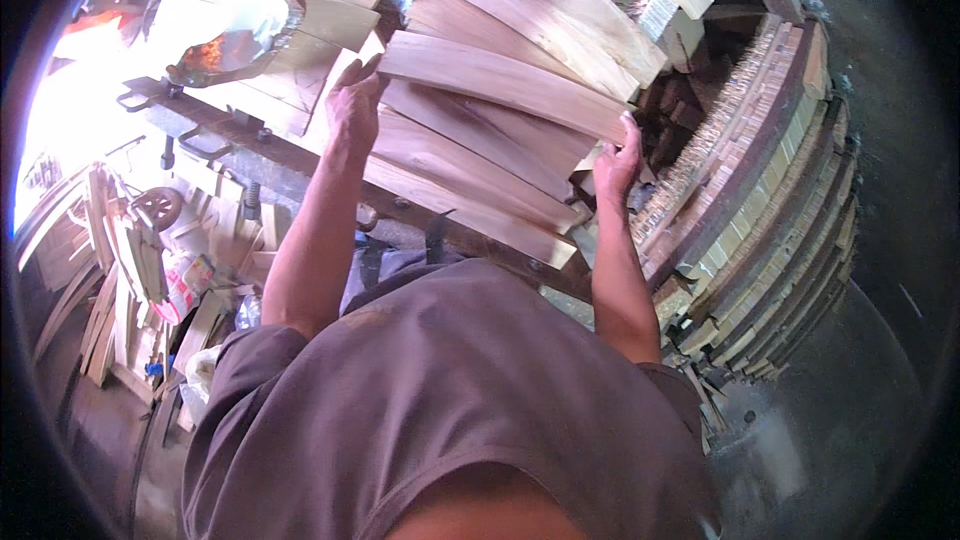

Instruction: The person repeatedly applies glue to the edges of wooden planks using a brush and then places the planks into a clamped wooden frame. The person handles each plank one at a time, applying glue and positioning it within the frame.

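Board (505, 80) pinched both ends, fingers (369, 68) of left hand (354, 112) + right hand (616, 168), right over bunch of other boards (455, 168).

A woodworking workshop, shown by loose planks (505, 78), a layered wood stack (742, 225) and heaped offcuts (125, 270).

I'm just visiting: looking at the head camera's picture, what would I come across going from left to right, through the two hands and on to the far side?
Heap of wood offcuts → left hand → held wooden board → right hand → stacked rows of wood pieces → dark floor.
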Tool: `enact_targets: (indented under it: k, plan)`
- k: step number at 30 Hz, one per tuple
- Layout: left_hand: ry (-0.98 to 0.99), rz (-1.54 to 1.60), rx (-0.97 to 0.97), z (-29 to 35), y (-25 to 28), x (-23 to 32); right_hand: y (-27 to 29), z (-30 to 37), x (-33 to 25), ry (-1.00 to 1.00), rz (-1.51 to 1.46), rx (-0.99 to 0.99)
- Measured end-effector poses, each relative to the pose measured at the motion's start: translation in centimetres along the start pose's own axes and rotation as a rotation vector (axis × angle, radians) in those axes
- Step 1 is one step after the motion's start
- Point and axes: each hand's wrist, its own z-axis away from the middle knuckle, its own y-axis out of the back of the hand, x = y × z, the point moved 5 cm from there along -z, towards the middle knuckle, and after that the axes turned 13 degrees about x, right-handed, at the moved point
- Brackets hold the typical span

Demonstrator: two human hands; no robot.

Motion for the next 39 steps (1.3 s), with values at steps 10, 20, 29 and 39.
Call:
enact_targets:
  k: [10,20,29,39]
  plan:
    - [-0.231,-0.450,-0.015,-1.0,5.3,4.9,1.0,-5.4,-2.4,-0.118,0.086,-0.172]
    - [-0.905,-1.316,-0.003,2.3,15.3,6.3,0.1,-8.4,-3.3,0.163,0.325,-0.268]
    - [-0.954,-1.304,0.054,4.2,13.9,6.9,-8.4,-1.4,-26.1,0.166,-0.122,-0.405]
    - [-0.991,-1.256,0.050,3.8,13.7,7.3,-26.0,6.4,-45.5,0.741,0.019,-0.614]
